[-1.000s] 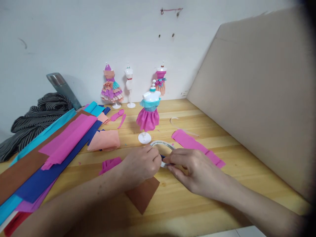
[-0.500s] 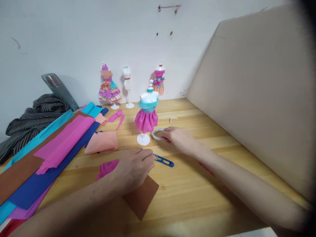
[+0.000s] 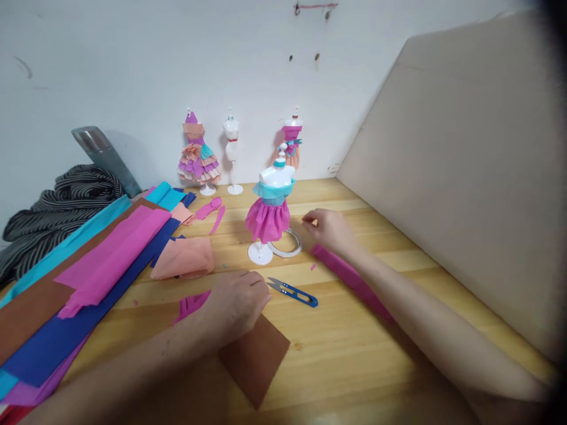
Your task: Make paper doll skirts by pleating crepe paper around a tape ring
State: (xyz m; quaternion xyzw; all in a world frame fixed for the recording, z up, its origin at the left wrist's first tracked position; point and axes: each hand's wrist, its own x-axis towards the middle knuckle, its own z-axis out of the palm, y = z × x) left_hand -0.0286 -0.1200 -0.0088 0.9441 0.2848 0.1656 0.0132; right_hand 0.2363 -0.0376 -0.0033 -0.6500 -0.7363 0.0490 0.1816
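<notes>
My left hand [image 3: 243,301] is closed over the upper edge of a brown paper piece [image 3: 257,360]; what its fingers pinch is too small to make out. Just right of it lie blue thread snips [image 3: 295,292], blades toward the hand. My right hand [image 3: 330,229] has its fingers curled together above the table, with anything between them too small to see. A white tape ring [image 3: 286,252] lies left of that hand, beside a white stand mannequin [image 3: 270,186] in a turquoise top and pink skirt. Under the right forearm stretches a pink strip [image 3: 349,278].
Three small mannequins [image 3: 198,153] stand along the back wall. Long coloured paper sheets [image 3: 115,254] cover the left side, with striped cloth [image 3: 66,203] and a grey bottle [image 3: 104,156] behind. Folded peach paper [image 3: 183,258] is left of centre; a pale panel [image 3: 460,165] bounds the right.
My right hand has left the tape ring and moved up and right. The dressed mannequin appears slightly more to the right, and the snips and pink strip show more fully.
</notes>
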